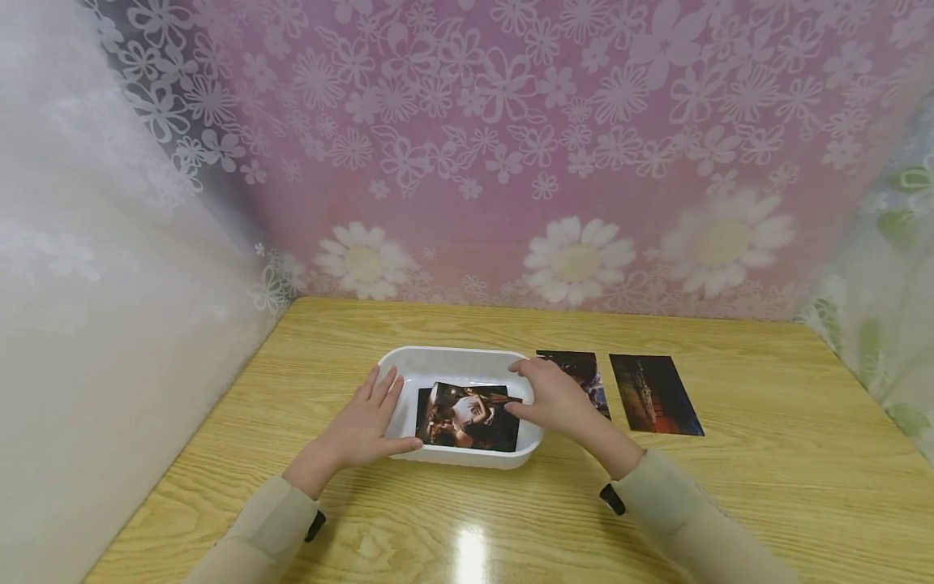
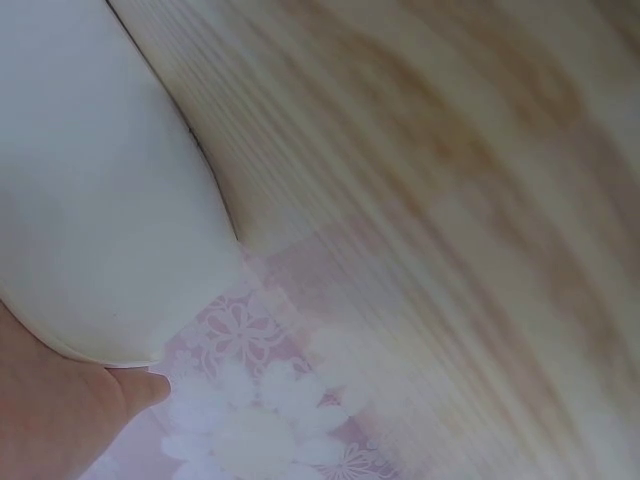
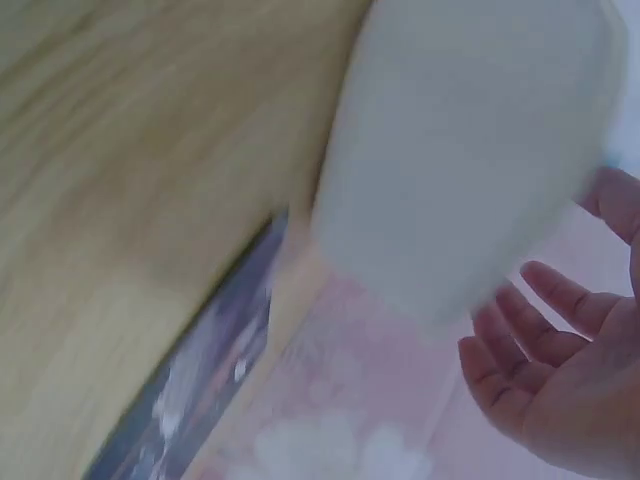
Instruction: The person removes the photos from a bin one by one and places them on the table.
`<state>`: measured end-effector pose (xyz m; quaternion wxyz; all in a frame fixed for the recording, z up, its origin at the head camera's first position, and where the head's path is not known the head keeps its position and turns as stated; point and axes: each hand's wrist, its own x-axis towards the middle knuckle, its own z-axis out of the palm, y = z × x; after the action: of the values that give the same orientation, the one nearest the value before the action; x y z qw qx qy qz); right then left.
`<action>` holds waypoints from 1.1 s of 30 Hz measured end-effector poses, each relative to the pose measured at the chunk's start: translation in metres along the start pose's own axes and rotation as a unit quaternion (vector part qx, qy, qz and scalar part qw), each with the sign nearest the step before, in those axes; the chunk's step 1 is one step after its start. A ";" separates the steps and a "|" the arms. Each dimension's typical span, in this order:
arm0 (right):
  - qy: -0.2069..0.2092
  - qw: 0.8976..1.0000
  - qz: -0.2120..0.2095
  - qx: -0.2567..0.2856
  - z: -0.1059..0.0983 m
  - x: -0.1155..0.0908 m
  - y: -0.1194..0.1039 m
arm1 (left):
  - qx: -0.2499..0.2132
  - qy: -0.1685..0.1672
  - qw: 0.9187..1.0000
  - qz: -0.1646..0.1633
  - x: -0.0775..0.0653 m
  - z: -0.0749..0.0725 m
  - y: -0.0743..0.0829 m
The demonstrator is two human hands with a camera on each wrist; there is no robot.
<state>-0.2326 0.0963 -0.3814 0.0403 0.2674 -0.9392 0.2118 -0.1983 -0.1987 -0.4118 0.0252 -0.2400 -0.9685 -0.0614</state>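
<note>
A white rectangular tray (image 1: 467, 460) stands on the table, with dark photo prints inside. The uppermost photo print (image 1: 463, 412) shows a figure in white; its left edge curls up off a darker print (image 1: 423, 401). My left hand (image 1: 362, 426) lies at the tray's left end, fingers spread straight over the rim, thumb along the front edge. At the right end, my right hand (image 1: 558, 397) has its thumb over the inside, beside the photo's right edge, and its fingers at the far rim. In the right wrist view its fingers are loosely bent beside the tray wall.
Right of the tray, a photo print (image 1: 572, 369) lies partly hidden behind my right hand. Farther right lies another dark print (image 1: 653, 397). The wood-grain table (image 1: 409, 527) ends at a pink flowered backdrop (image 1: 467, 243), with pale sheets at both sides.
</note>
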 end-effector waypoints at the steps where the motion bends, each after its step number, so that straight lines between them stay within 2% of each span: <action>1: -0.007 1.000 -0.009 -0.013 0.005 0.002 -0.004 | 0.001 0.000 1.000 0.000 0.000 0.000 0.000; 4: -0.025 0.998 -0.043 -0.050 0.019 0.007 -0.012 | 0.002 0.000 1.000 0.002 -0.001 -0.001 0.001; 7: -0.050 0.994 -0.058 -0.078 0.030 0.012 -0.017 | -0.001 0.002 1.000 0.002 -0.001 0.000 0.001; 11: -0.083 0.988 -0.051 -0.119 0.039 0.016 -0.020 | -0.004 0.001 1.000 0.002 -0.001 0.000 0.001; 17: -0.109 0.978 -0.043 -0.174 0.046 0.018 -0.021 | -0.002 -0.001 1.000 0.002 -0.001 -0.001 0.001; 23: -0.127 0.972 -0.032 -0.193 0.049 0.019 -0.021 | 0.001 0.005 1.000 0.004 0.000 -0.001 0.001; 33: -0.126 0.976 -0.002 -0.177 0.049 0.019 -0.021 | 0.010 0.006 1.000 0.010 0.000 -0.001 0.002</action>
<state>-0.2359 0.0503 -0.4144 -0.0313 0.2820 -0.9589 0.0063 -0.1972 -0.1975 -0.4108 0.0340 -0.2493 -0.9664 -0.0525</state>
